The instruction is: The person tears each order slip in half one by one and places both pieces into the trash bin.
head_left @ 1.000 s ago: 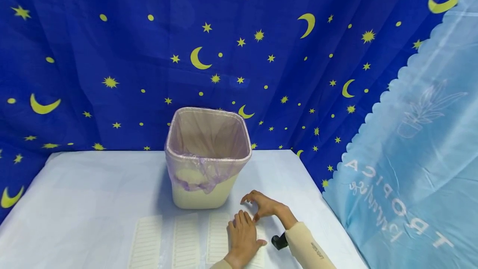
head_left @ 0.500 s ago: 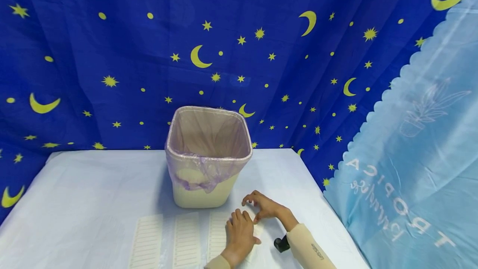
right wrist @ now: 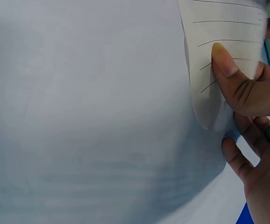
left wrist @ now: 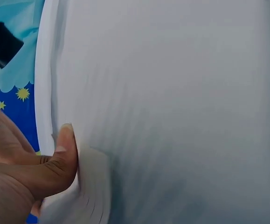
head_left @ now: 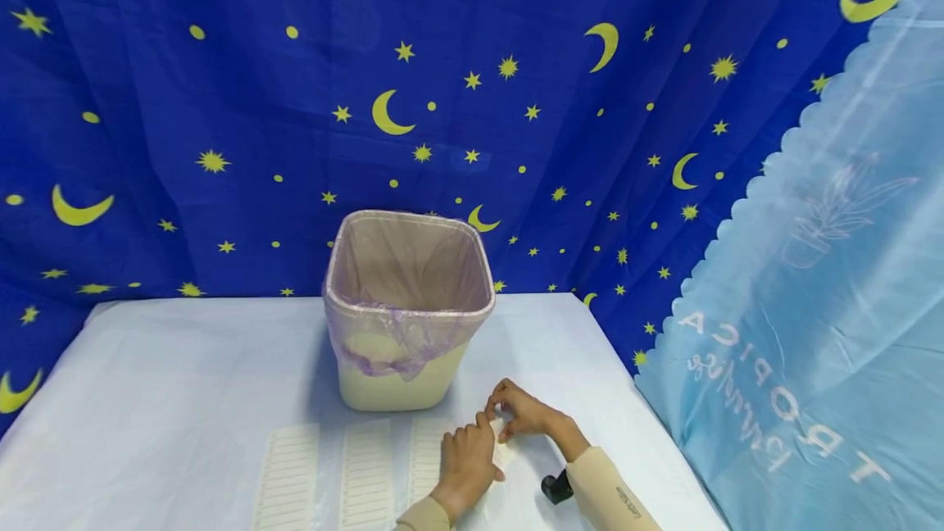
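In the head view my left hand [head_left: 466, 461] and right hand [head_left: 525, 414] meet at the table's front, fingers curled. Between them is a lined paper strip [head_left: 503, 453], mostly hidden by the hands. The left wrist view shows a thumb and bent fingers pinching the curled edge of the lined paper strip [left wrist: 95, 182]. In the right wrist view a thumb presses on the ruled face of the lined paper strip [right wrist: 228, 32], which bends up off the white surface. Other fingers [right wrist: 239, 161] curl just below it.
Three more lined strips [head_left: 288, 478] lie side by side to the left. Behind them stands a cream trash bin [head_left: 391, 392] with a purple liner [head_left: 401, 342] over its rim. A black device [head_left: 556, 487] sits by the right wrist. A starry blue curtain [head_left: 221, 88] hangs behind the table.
My left hand has gone from lying flat on the strip to curled fingers, shifting slightly left. My right hand's fingertips have closed in and meet the left hand. The strip has lifted.
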Action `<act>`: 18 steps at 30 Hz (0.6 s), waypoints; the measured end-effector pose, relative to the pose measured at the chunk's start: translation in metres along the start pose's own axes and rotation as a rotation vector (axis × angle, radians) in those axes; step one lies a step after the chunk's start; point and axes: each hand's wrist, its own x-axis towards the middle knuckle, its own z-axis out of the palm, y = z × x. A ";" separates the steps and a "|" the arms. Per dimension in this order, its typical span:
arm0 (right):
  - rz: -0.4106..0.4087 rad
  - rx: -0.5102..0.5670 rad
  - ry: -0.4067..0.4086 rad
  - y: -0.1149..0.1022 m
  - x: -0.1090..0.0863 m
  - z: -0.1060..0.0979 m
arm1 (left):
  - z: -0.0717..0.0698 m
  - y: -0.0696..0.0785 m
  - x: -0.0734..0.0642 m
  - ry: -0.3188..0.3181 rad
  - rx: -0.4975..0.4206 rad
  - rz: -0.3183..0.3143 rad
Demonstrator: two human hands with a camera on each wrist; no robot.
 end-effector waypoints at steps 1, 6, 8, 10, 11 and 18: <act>0.005 -0.005 -0.002 0.000 0.000 0.001 | -0.001 -0.001 0.000 -0.010 -0.011 0.009; 0.003 -0.022 -0.007 0.003 -0.003 0.002 | -0.007 -0.010 0.000 -0.055 -0.073 0.037; 0.003 -0.009 -0.012 0.003 -0.004 0.000 | -0.010 -0.014 0.000 -0.067 -0.095 0.053; 0.005 0.009 -0.018 0.002 -0.005 0.000 | -0.013 -0.017 0.000 -0.077 -0.120 0.071; -0.003 0.017 -0.018 0.003 -0.005 -0.001 | -0.014 -0.019 0.000 -0.077 -0.128 0.081; 0.020 0.052 -0.010 0.003 -0.008 0.001 | -0.022 -0.031 -0.001 -0.076 -0.148 0.108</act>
